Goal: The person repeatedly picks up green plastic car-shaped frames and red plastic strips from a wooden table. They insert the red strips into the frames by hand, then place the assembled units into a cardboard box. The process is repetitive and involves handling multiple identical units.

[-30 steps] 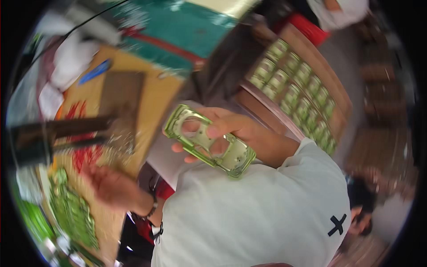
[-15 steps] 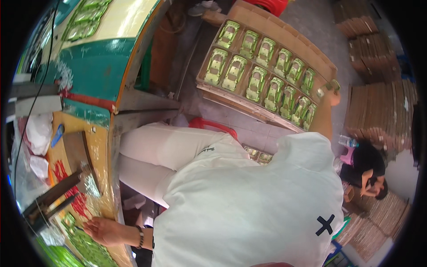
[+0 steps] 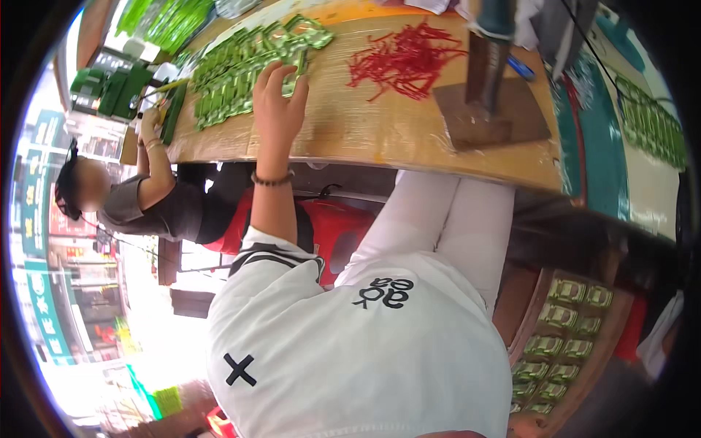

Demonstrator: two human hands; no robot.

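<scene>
My left hand [image 3: 279, 102] reaches over the workbench, its thumb and fingers apart and slightly curled at the near edge of the rows of green toy car shells [image 3: 232, 91]. A shell shows behind and between the fingers; whether they touch it is unclear. At the lower right, a small part of my right hand [image 3: 527, 425] shows beside a cardboard tray [image 3: 599, 350] of green car shells [image 3: 561, 316]. The frame's edge cuts off its fingers. To the right of my left hand lies a loose heap of thin red strips [image 3: 409, 60].
An upright metal press-like tool [image 3: 488, 66] stands over a brown plate [image 3: 491, 120] on the bench. A blue-handled object [image 3: 520, 67] lies behind it. More green shells [image 3: 653, 120] rest at the far right. A co-worker [image 3: 150, 197] sits at the left beside a green machine [image 3: 113, 91].
My view has swung from the cardboard tray to the bench. My left hand is now by the green shells, past the red strips. My right hand has dropped to the frame's lower edge.
</scene>
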